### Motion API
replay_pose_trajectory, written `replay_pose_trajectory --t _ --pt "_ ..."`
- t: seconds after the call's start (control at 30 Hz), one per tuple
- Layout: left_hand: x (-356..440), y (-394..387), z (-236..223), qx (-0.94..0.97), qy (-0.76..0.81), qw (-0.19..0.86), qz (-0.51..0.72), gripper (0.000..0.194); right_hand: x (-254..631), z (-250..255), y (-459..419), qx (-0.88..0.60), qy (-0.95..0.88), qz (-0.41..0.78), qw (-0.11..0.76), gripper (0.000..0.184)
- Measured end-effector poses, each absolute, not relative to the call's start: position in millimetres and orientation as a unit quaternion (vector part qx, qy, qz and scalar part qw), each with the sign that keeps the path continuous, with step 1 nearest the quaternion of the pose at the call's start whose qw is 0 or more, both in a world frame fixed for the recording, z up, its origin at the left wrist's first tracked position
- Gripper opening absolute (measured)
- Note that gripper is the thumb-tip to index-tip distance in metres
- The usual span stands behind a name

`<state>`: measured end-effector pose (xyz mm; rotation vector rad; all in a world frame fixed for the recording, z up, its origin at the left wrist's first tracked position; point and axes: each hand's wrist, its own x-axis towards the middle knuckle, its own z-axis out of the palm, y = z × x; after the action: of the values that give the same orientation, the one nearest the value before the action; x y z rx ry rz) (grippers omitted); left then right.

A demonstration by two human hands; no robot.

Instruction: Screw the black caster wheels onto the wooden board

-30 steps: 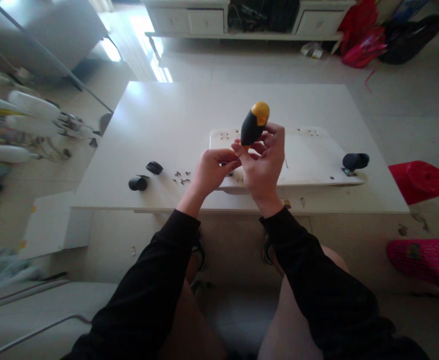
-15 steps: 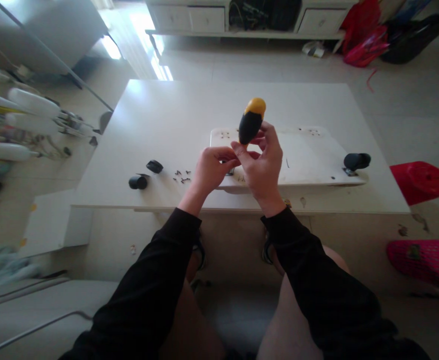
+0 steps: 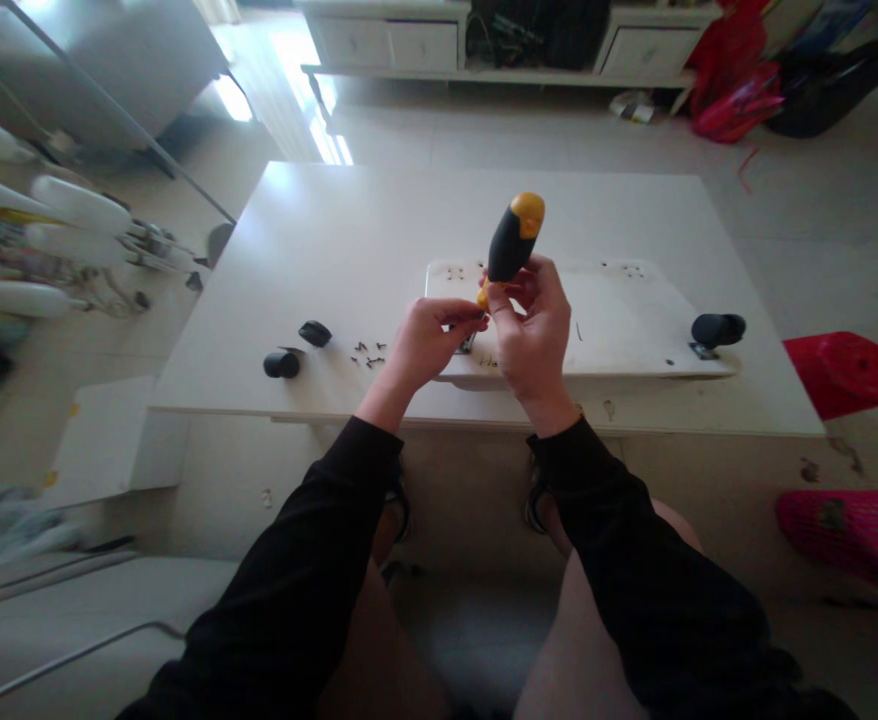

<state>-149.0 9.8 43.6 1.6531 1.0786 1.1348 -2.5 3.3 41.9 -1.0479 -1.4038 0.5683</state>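
Observation:
My right hand (image 3: 533, 330) is closed around the lower end of a screwdriver with a black and orange handle (image 3: 512, 238), which points up and slightly right. My left hand (image 3: 425, 343) is pinched at the screwdriver's shaft just below the handle, fingertips touching the right hand; what it pinches is too small to make out. Both hands hover over the near left corner of a white board (image 3: 619, 315) lying on the white table (image 3: 349, 240). A black caster wheel (image 3: 716, 329) is fixed at the board's right end.
Two loose black caster wheels (image 3: 283, 364) (image 3: 314, 333) and several small dark screws (image 3: 366, 353) lie on the table left of my hands. A red bag (image 3: 844, 370) and a pink basket (image 3: 851, 530) sit on the floor at right. A rack stands at left.
The screwdriver handle has tilted from leaning left to leaning right, and my right hand's fingers have shifted lower on it. My left hand has stayed pinched at the shaft.

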Motion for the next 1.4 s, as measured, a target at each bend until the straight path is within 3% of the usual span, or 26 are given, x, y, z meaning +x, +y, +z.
replay_pose_trajectory --t 0.4,0.87,1.4 --pt "-147 9 43 0.666 0.448 0.373 0.466 0.013 -2 36 6 -0.476 -0.595 0.215 0.611 0.039" --pt "-154 4 51 0.698 0.426 0.354 0.454 0.010 -4 45 1 -0.466 -0.568 0.236 0.636 0.062" --pt "-147 2 50 0.664 0.443 0.387 0.461 0.012 -5 43 2 -0.460 -0.594 0.226 0.620 0.054"
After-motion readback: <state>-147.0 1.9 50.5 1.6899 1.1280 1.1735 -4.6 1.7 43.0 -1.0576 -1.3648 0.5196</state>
